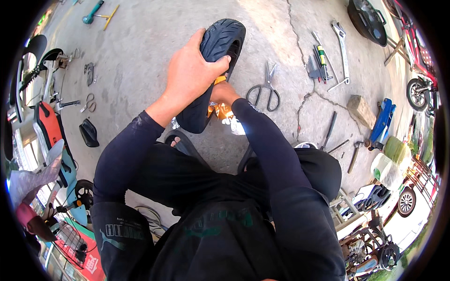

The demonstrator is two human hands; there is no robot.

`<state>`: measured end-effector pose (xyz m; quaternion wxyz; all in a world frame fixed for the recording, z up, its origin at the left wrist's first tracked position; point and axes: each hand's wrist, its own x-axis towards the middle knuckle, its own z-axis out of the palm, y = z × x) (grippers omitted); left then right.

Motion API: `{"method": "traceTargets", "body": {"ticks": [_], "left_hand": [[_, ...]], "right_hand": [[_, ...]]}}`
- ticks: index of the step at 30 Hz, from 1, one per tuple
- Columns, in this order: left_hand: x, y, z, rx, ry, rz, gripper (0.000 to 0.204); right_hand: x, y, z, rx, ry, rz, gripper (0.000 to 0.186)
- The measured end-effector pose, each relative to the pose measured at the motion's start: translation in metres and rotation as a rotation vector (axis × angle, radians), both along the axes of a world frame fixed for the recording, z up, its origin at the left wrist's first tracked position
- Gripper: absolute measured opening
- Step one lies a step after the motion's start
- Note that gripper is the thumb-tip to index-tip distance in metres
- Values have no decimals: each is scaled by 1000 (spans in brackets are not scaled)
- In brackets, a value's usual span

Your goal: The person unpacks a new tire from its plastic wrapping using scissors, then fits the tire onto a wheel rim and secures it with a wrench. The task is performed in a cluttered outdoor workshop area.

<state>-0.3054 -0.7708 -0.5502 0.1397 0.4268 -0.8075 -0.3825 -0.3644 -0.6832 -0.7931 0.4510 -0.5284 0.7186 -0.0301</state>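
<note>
You are working over a cracked grey concrete floor (140, 47), sunlight falling across its far side, two spoked wheels (416, 95) standing beyond its right edge. You are gripping one black tyre (221, 40) with your left hand (191, 70), fingers wrapping the tread; the tyre is tilting in front of your feet. Your right hand (224, 93) is reaching in behind it, beside orange foil (222, 111); cannot tell what its fingers are doing, the tyre is hiding them. Counting: two pairs of scissors, large black-handled scissors (267, 85) lying just right of your hands, small scissors (89, 103) lying toward the floor's left edge. Toward its right edge: one adjustable wrench (343, 51), one stone block (361, 110), one hammer (355, 157). Lettering is showing on your dark sleeve (124, 236); a red panel (89, 255) lower left is bearing white writing
</note>
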Motion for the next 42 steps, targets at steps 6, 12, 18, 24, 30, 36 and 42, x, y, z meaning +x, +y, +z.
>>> {"method": "traceTargets", "body": {"ticks": [6, 12, 18, 24, 30, 36, 42], "left_hand": [[-4, -39, -24, -95, -35, 36, 78], [11, -75, -24, 316, 61, 218, 53], [6, -70, -34, 47, 19, 99, 53], [3, -44, -2, 28, -78, 26, 66], [-13, -54, -14, 76, -61, 53, 72], [-56, -48, -14, 97, -115, 121, 66], [-68, -64, -13, 103, -239, 78, 59]], "right_hand": [[4, 4, 82, -132, 220, -70, 41], [-16, 0, 109, -7, 153, 240, 38], [-9, 9, 82, -143, 209, 273, 34], [-94, 0, 167, -303, 275, 438, 40], [-96, -13, 100, -626, 461, 581, 37], [-121, -57, 25, -693, 570, 381, 61], [-104, -77, 46, -669, -451, -277, 59]]}}
